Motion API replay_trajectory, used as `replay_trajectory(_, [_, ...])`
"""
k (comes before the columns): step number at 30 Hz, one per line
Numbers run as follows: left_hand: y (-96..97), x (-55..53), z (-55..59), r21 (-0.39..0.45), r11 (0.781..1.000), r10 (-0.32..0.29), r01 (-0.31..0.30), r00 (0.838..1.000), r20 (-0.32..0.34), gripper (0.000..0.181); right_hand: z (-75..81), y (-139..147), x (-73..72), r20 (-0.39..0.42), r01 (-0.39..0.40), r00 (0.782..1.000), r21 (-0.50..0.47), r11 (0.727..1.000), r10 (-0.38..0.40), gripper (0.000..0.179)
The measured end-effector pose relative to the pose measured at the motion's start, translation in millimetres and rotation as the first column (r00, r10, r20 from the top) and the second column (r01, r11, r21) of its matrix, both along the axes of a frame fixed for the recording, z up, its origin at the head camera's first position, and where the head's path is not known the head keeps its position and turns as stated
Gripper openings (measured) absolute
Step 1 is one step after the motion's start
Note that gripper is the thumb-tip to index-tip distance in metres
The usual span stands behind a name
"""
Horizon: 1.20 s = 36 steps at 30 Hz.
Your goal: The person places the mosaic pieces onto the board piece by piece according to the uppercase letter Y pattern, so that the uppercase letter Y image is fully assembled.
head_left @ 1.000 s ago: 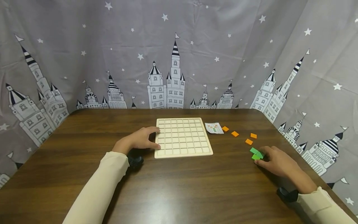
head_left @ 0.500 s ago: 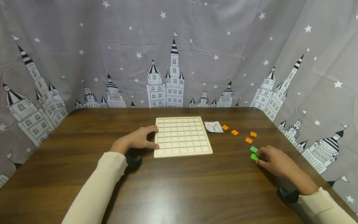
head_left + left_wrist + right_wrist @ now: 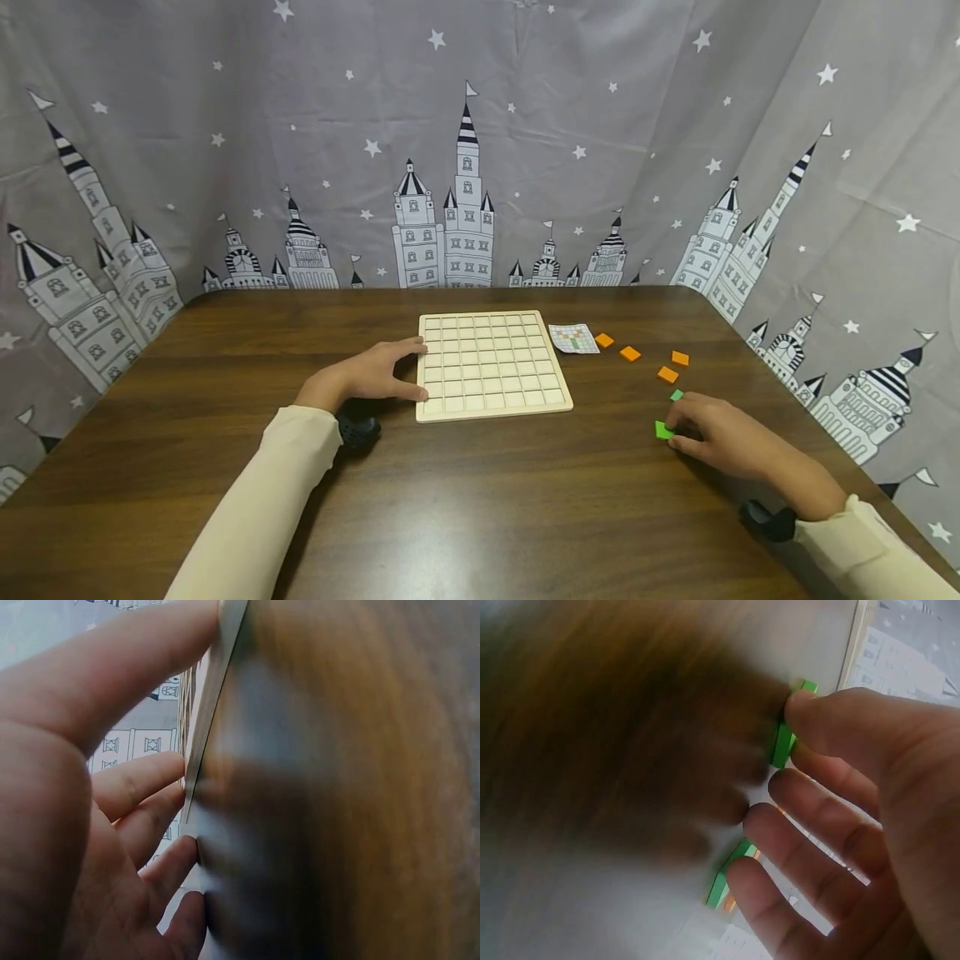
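A pale wooden grid board [image 3: 491, 367] lies on the table, its cells bare. My left hand [image 3: 371, 371] rests at the board's left side, thumb and index finger spread along its rim; in the left wrist view the fingertips meet the board's edge [image 3: 210, 705]. At the right, my right hand [image 3: 723, 433] is low over several green tiles. Thumb and index finger pinch a green tile [image 3: 781, 746] in the right wrist view. Another green tile [image 3: 663, 430] shows by the thumb tip, and a further one [image 3: 677, 395] is partly hidden behind the knuckles.
Several orange tiles [image 3: 630, 354] lie scattered beyond my right hand. A small paper card [image 3: 574, 339] with a coloured grid pattern lies right of the board. A grey curtain [image 3: 337, 108] printed with castles and stars hangs behind the brown table [image 3: 480, 500].
The right hand has shifted slightly left, and the clustered green tiles have spread apart, one sliding left and nearer. The left hand stays at the board, which has barely moved.
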<state>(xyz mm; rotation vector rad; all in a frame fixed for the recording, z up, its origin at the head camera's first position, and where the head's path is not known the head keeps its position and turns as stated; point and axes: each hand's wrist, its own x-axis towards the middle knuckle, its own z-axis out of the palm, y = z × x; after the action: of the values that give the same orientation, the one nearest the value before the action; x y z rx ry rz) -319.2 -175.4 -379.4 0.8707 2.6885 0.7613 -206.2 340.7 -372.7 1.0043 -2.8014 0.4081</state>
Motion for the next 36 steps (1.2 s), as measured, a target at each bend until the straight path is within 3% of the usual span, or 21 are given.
replay_trajectory(6, [1.1, 1.4, 1.7, -0.003, 1.0, 0.017, -0.017, 1.0, 0.008, 0.088, 8.5, -14, -6.9, 0.075, -0.033, 0.997, 0.039, 0.999, 0.03, 0.019])
replay_trajectory(10, [-0.7, 1.5, 5.1, -0.009, 0.999, 0.031, -0.031, 0.999, 0.009, 0.088, 19.3, -37, -27.1, 0.057, -0.085, 0.995, 0.06, 0.995, 0.081, 0.019])
replay_trajectory(15, [-1.7, 0.1, 3.7, -0.009, 1.0, 0.029, -0.029, 1.0, 0.008, 0.088, 30.4, -93, -58.5, -0.005, -0.133, 0.991, 0.004, 0.991, 0.133, 0.016])
replay_trajectory(21, [3.3, 1.6, 3.2, -0.031, 0.998, 0.049, -0.048, 0.998, 0.029, 0.09, 21.2, -164, -85.3, -0.012, -0.21, 0.978, -0.024, 0.977, 0.21, 0.01])
replay_trajectory(26, [7.7, 2.1, 3.1, -0.024, 0.999, 0.046, -0.045, 0.998, 0.042, 0.091, 11.6, -195, -93.5, 0.051, -0.207, 0.977, -0.007, 0.978, 0.207, 0.007])
replay_trajectory(36, [2.0, -0.1, 3.9, -0.047, 0.997, 0.058, -0.057, 0.998, 0.028, 0.09, 9.7, -215, -96.0, 0.066, -0.182, 0.981, 0.013, 0.983, 0.18, 0.008])
